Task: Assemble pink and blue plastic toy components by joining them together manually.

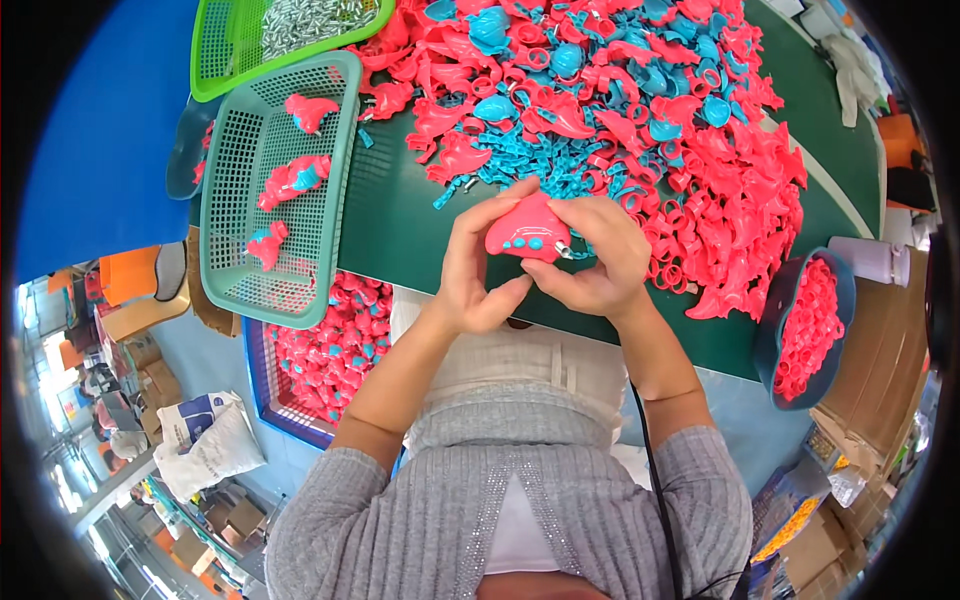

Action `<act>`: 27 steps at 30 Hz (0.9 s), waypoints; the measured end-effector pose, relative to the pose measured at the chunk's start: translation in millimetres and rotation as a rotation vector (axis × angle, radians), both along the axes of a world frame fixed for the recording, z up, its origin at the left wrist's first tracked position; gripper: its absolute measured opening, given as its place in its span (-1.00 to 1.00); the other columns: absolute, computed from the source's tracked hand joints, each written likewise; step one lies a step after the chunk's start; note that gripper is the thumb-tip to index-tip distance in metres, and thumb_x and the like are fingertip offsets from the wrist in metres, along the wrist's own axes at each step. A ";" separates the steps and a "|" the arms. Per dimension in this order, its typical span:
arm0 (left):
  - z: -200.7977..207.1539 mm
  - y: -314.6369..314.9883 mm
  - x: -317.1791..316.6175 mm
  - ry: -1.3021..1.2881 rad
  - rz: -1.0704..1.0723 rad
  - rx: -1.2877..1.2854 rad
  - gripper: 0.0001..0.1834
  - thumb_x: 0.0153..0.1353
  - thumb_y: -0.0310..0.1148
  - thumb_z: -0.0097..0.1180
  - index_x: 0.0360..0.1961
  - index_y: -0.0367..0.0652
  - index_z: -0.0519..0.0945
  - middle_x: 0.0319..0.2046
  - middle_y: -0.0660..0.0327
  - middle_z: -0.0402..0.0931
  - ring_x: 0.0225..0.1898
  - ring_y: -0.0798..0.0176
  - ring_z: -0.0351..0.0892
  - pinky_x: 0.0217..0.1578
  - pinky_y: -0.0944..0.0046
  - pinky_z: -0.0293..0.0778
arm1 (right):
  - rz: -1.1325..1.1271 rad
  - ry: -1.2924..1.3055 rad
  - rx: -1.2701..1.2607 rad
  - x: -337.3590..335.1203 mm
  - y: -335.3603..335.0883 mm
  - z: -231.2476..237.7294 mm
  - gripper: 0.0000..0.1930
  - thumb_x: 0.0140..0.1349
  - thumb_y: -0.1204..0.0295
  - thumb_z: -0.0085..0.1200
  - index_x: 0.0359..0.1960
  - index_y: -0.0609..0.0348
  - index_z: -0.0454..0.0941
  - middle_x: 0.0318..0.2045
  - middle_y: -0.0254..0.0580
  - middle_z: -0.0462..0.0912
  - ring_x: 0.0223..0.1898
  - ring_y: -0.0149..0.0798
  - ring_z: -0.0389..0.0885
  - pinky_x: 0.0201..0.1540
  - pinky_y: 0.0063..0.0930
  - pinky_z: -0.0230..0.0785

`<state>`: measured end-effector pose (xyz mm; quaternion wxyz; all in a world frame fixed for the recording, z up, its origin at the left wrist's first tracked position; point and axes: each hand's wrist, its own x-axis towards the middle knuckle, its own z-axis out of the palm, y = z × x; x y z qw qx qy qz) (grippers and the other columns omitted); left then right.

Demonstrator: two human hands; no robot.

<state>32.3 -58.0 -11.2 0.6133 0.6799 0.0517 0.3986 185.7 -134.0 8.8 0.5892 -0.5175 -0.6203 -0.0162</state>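
A pink plastic toy part (515,225) with a row of blue dots is held between both hands, above the near edge of the green table (390,225). My left hand (472,262) grips its left side, fingers curled over the far edge and thumb below. My right hand (607,255) closes on the right side, its thumb against the lower edge. A small silver metal piece (562,249) and a bit of blue plastic (580,252) show by the right fingers. Just beyond the hands lies a heap of small blue pieces (545,160).
Pink shells (735,190) pile across the table. On the left stand a pale green basket (215,235) with several pink-and-blue toys and a bright green basket (208,60) of metal pieces. A blue crate (262,385) sits lower left; a dark tub (838,345) of pink rings stands right.
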 end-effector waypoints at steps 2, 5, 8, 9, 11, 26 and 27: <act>-1.4 -1.0 -0.8 -0.028 -0.004 -0.035 -0.38 0.16 -0.39 0.13 0.21 -0.22 0.18 0.24 -0.31 0.16 0.24 -0.09 0.29 0.18 0.06 0.28 | 0.002 0.001 -0.003 -0.3 -0.5 -0.4 -0.48 -0.22 0.35 0.45 -0.16 0.26 0.57 -0.38 -0.13 0.62 -0.44 -0.21 0.60 -0.43 -0.45 0.43; -3.6 -1.4 0.9 -0.057 0.017 -0.056 -0.47 0.26 -0.29 0.08 0.18 -0.26 0.23 0.23 -0.29 0.18 0.23 -0.07 0.31 0.18 0.06 0.28 | 0.019 -0.008 -0.023 0.0 -2.9 -1.2 -0.47 -0.20 0.35 0.45 -0.15 0.30 0.55 -0.36 -0.09 0.62 -0.42 -0.19 0.59 -0.40 -0.44 0.44; 0.6 -4.6 4.5 -0.060 0.055 -0.055 -0.53 0.31 -0.25 0.04 0.14 -0.27 0.28 0.21 -0.25 0.22 0.21 -0.05 0.33 0.17 0.07 0.30 | 0.046 -0.008 -0.039 2.3 -3.9 -3.2 -0.44 -0.18 0.33 0.46 -0.13 0.34 0.53 -0.34 -0.05 0.63 -0.40 -0.16 0.59 -0.37 -0.43 0.45; 3.6 -5.7 5.0 -0.061 0.070 -0.068 -0.55 0.33 -0.24 0.01 0.12 -0.28 0.30 0.19 -0.24 0.25 0.20 -0.03 0.34 0.15 0.08 0.32 | 0.060 0.002 -0.037 2.8 -3.5 -3.8 -0.42 -0.19 0.32 0.48 -0.12 0.34 0.53 -0.33 -0.05 0.63 -0.39 -0.17 0.59 -0.37 -0.43 0.45; 7.3 -7.4 3.5 -0.058 0.088 -0.086 -0.56 0.32 -0.24 0.02 0.12 -0.28 0.30 0.17 -0.23 0.27 0.18 -0.02 0.36 0.14 0.09 0.34 | 0.079 0.001 -0.042 3.2 -2.3 -1.0 -0.39 -0.20 0.30 0.49 -0.11 0.34 0.53 -0.32 -0.05 0.63 -0.39 -0.17 0.59 -0.37 -0.43 0.45; 13.7 -16.0 3.6 -0.023 0.103 -0.250 -0.54 0.30 -0.23 0.08 0.08 -0.34 0.35 0.06 -0.03 0.42 0.06 0.18 0.45 0.08 0.20 0.38 | 0.128 0.056 -0.133 3.8 -7.1 1.2 -0.38 -0.16 0.19 0.45 -0.11 0.37 0.54 -0.29 -0.03 0.65 -0.41 -0.23 0.57 -0.39 -0.48 0.41; 14.0 -16.1 3.1 -0.002 0.113 -0.253 -0.55 0.29 -0.24 0.09 0.07 -0.33 0.36 0.04 -0.01 0.43 0.04 0.20 0.46 0.07 0.23 0.38 | 0.137 0.065 -0.145 4.0 -7.1 1.7 -0.38 -0.15 0.19 0.45 -0.11 0.37 0.54 -0.28 -0.03 0.65 -0.42 -0.23 0.57 -0.39 -0.48 0.40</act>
